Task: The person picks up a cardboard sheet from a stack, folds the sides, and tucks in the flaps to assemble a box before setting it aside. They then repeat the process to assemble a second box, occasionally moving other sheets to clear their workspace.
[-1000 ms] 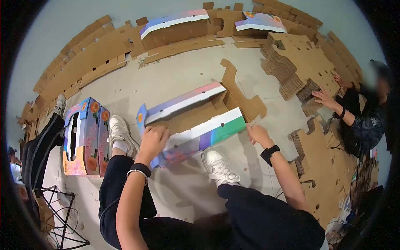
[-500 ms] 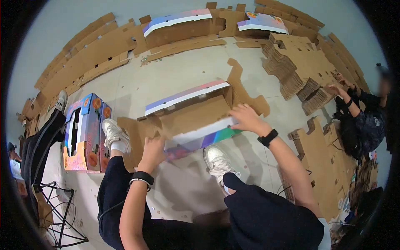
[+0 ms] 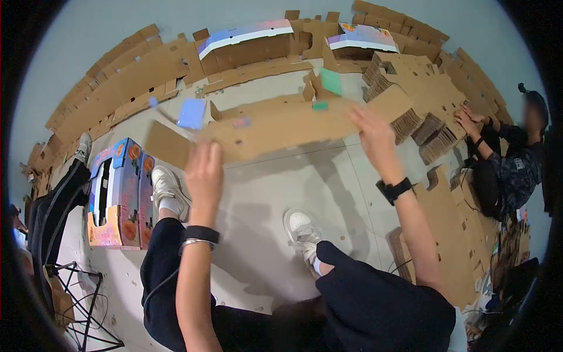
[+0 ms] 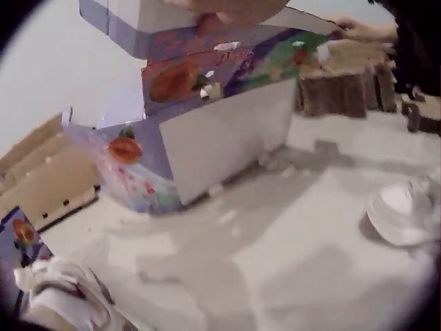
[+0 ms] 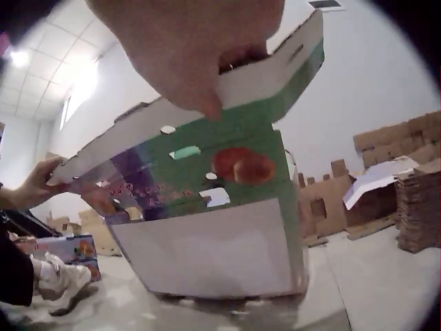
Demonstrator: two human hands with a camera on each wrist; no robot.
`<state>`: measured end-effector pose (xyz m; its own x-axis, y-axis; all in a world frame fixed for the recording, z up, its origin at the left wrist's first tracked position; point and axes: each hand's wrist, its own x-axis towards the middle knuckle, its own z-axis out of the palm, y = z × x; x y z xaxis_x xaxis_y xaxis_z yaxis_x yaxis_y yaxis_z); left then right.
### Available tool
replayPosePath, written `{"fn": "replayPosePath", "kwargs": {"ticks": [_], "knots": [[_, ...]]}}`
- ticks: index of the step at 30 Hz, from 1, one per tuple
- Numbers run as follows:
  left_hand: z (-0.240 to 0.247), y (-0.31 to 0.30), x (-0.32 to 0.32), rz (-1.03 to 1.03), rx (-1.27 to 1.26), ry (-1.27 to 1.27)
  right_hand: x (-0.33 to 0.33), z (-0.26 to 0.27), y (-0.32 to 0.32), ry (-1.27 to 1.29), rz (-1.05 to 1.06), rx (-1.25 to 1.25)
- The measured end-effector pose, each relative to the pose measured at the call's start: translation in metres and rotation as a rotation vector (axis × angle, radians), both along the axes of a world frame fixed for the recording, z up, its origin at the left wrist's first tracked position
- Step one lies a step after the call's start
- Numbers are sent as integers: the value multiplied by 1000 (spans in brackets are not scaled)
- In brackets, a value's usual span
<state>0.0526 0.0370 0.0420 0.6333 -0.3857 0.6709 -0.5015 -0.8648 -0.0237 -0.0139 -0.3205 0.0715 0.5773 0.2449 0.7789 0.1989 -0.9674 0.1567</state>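
Observation:
A cardboard box point(image 3: 275, 130), brown on the side facing the head view, is tilted up off its earlier place. My left hand point(image 3: 204, 170) grips its panel near the left end; my right hand point(image 3: 375, 138) pinches the panel near the right end. The wrist views show the printed outside: in the left one, the box point(image 4: 224, 141) has purple sides with orange fruit pictures; in the right one, my hand point(image 5: 200, 52) holds the white edge above a green printed panel point(image 5: 241, 165). Some fingertips are hidden behind the cardboard.
A finished printed box point(image 3: 123, 193) stands beside my left shoe. Flat cardboard stacks point(image 3: 422, 88) lie on the right, where another person point(image 3: 510, 164) crouches. Two partly folded boxes and cardboard sheets point(image 3: 146, 70) line the wall. A black metal stand point(image 3: 82, 305) is at lower left.
The box has tipped up and away from my feet, its brown side now showing. Both hands have moved forward with it, and my right hand has gone from beside its end to gripping its edge.

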Motion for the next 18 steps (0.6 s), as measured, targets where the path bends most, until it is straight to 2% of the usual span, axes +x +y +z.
{"fn": "replayPosePath", "kwargs": {"ticks": [1, 3, 5, 6, 7, 8, 9, 10, 11, 13, 16, 17, 18], "knots": [[-23, -2, -3, 38, 41, 95, -4, -26, -5, 149, -32, 14], [-84, -1, -13, -74, 169, 142, -18, -85, -14, 529, -147, 46], [-134, 6, -28, -125, 356, 690, -31, -139, -23, 980, -267, 20], [-175, 19, -35, -98, 452, 576, -40, -164, -28, 1215, -304, -23], [-204, 35, -39, -71, 545, 460, -55, -189, -34, 1219, -307, -26], [-205, 44, -42, -74, 544, 461, -71, -212, -40, 1117, -248, 25], [-201, 53, -45, -32, 606, 622, -77, -221, -40, 1013, -188, 76], [-197, 60, -45, 13, 668, 784, -77, -229, -41, 1015, -189, 81], [-197, 63, -44, 12, 673, 783, -76, -237, -43, 1067, -212, 143], [-200, 68, -44, 113, 537, 969, -74, -236, -41, 1118, -236, 204], [-200, 71, -46, 79, 430, 946, -73, -226, -42, 1156, -233, 304], [-196, 74, -39, 82, 425, 936, -72, -223, -39, 1162, -247, 281], [-167, 73, -31, 101, 445, 1063, -71, -220, -37, 1169, -260, 258]]}}
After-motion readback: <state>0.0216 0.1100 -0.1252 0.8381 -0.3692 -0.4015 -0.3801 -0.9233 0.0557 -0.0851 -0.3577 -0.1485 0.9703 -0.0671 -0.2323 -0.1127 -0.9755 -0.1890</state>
